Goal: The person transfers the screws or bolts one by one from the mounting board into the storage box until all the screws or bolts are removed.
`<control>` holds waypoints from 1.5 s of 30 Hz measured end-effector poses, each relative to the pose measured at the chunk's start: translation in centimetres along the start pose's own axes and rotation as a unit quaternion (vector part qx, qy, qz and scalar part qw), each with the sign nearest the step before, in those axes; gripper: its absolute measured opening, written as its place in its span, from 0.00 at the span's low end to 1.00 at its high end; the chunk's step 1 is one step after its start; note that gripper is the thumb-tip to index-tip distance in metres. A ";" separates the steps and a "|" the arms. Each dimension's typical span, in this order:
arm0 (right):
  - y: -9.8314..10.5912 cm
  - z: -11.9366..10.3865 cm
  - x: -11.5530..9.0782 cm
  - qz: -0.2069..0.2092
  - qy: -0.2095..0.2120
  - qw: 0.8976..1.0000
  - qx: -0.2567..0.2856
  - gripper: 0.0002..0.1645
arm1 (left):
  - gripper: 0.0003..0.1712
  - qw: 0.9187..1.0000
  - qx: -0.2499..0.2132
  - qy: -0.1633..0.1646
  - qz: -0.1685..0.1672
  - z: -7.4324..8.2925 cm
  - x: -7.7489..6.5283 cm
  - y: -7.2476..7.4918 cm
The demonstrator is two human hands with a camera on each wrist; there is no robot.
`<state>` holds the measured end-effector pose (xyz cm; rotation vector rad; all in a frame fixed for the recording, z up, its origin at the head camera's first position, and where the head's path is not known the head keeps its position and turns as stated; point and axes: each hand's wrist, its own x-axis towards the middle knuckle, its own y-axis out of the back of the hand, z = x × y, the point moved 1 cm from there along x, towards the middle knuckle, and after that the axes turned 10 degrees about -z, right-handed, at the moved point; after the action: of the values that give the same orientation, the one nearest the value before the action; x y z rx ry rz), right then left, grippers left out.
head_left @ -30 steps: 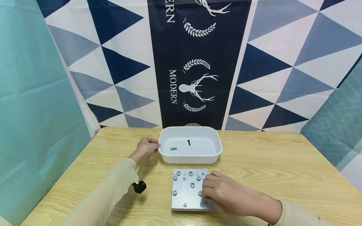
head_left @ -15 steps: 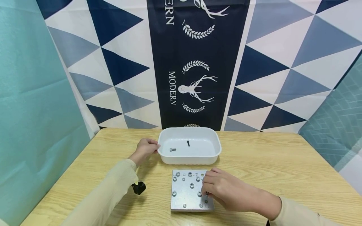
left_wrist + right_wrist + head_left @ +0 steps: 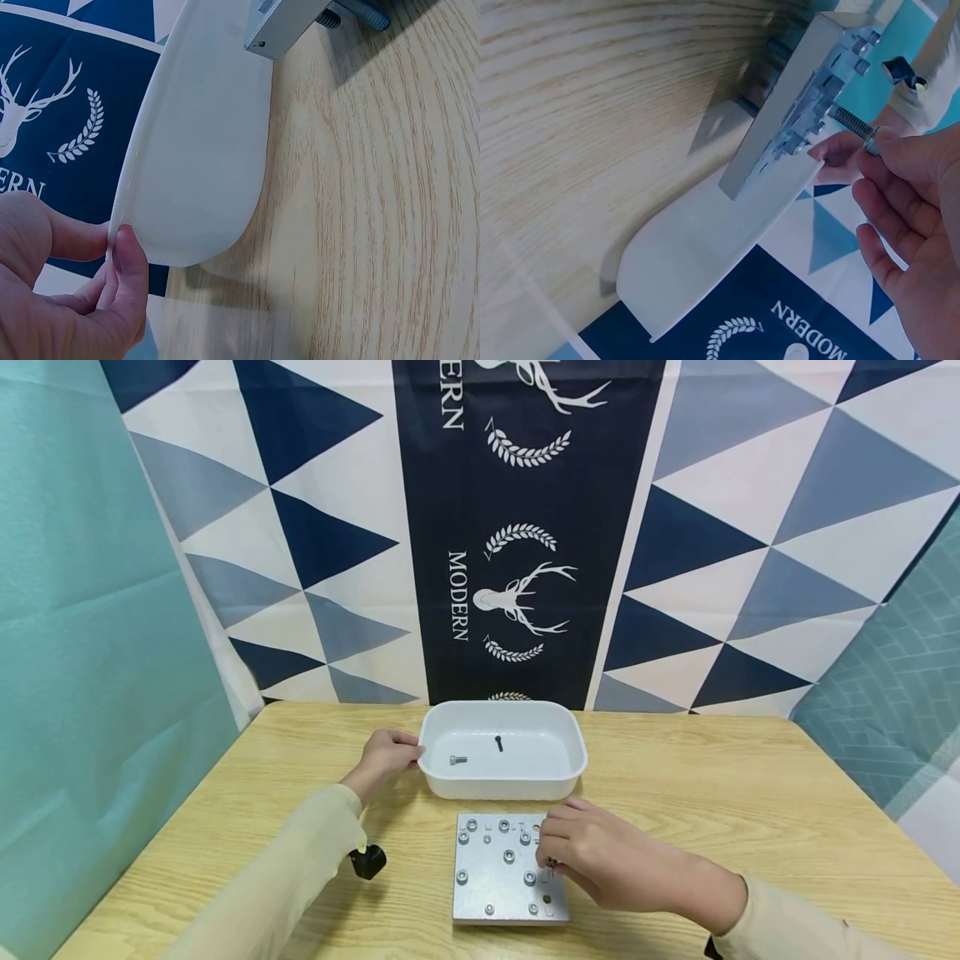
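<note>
My left hand point(image 3: 386, 756) pinches the left rim of a white plastic basin point(image 3: 502, 789) between thumb and fingers, as the left wrist view shows closely. Inside the basin lie a silver bolt point(image 3: 458, 760) and a black bolt point(image 3: 498, 743). Over the right side of a square metal plate point(image 3: 491, 889), my right hand point(image 3: 600, 856) pinches a threaded bolt point(image 3: 853, 124) by its head, its shank pointing at the plate's face. Several bolt heads stand in the plate, and a dark bare hole point(image 3: 547, 899) shows near its lower right corner.
The plate lies on a wooden table point(image 3: 712, 793), in front of the basin; the right wrist view shows bolt ends beneath it. A patterned curtain point(image 3: 510, 527) hangs behind the table's back edge. A black wrist camera point(image 3: 367, 862) hangs below my left sleeve.
My right hand has risen slightly with the bolt, away from the lower right hole, which now shows more fully. My left hand keeps its grip on the basin's rim.
</note>
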<state>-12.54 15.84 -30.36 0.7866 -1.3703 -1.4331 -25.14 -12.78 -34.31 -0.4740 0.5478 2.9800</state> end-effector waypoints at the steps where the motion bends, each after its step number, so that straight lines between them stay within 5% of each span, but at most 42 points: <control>1: 0.0 0.1 0.0 -0.002 -0.002 1.000 0.000 0.13 | 0.14 1.000 0.001 -0.001 -0.001 0.0 0.0 0.0; 19: 0.4 1.3 0.7 0.008 0.000 1.000 -0.020 0.12 | 0.15 1.000 0.000 -0.003 -0.006 -0.1 -0.1 0.1; 45: 1.5 4.9 2.0 -0.042 -0.057 0.997 0.001 0.12 | 0.14 1.000 0.002 -0.003 -0.005 -0.2 0.2 0.1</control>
<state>-17.44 15.86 -27.82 0.7804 -1.4394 -1.5627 -25.29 -12.99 -34.52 -0.4672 0.5492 2.9687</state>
